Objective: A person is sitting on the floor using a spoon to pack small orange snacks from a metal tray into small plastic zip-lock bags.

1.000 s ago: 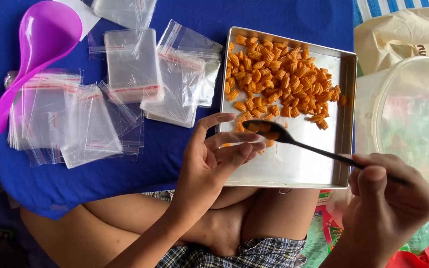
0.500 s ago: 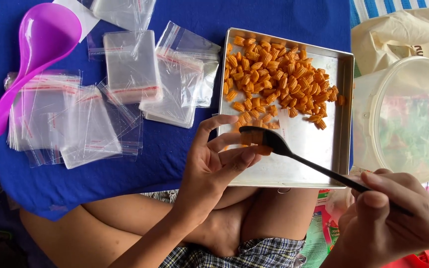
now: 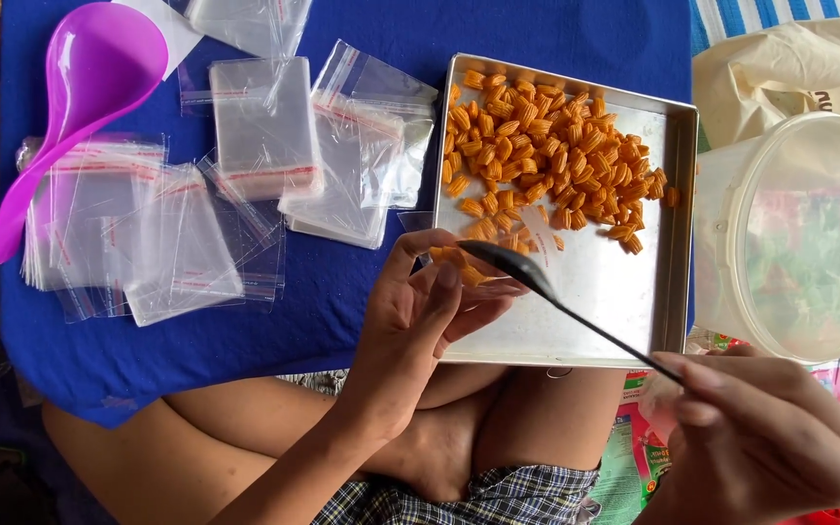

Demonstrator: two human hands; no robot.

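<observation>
Head view: left hand (image 3: 420,311) is cupped around a small clear bag (image 3: 459,267), fingers holding its mouth apart at the tray (image 3: 678,194) edge; the bag itself is hard to see. Right hand (image 3: 765,437) pinches the end of a black spoon (image 3: 537,284), its bowl tipped at the bag. Orange snacks (image 3: 546,160) look light and brittle, so scoop, don't squeeze. Bag film is thin and slippery: grip at the rim.

Purple ladle (image 3: 80,87) lies at the blue cloth's (image 3: 537,29) left edge; clear lidded tub (image 3: 789,233) beyond its right edge.
</observation>
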